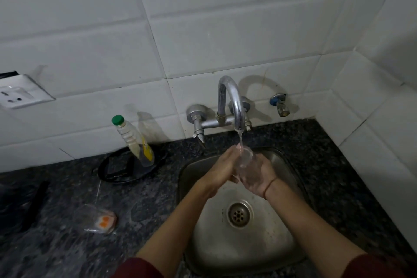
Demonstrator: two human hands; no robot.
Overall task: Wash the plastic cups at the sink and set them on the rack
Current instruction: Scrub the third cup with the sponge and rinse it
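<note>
Left hand [222, 170], right hand [258, 177] clasp clear cup [244, 158] under tap [234, 101] near sink [194, 166] back rim; bottle [135, 142] label unreadable

Dim light casts the tap's [237, 106] shadow right onto the tiles [203, 29], while the counter [67, 187] left of it seems motion-blurred.

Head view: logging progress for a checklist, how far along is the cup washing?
Done: nothing shows as finished; no rack is in view. In hand: left hand and right hand hold a clear cup under the running tap over the sink. Left: a second cup lies on its side on the counter, then racking.
</note>
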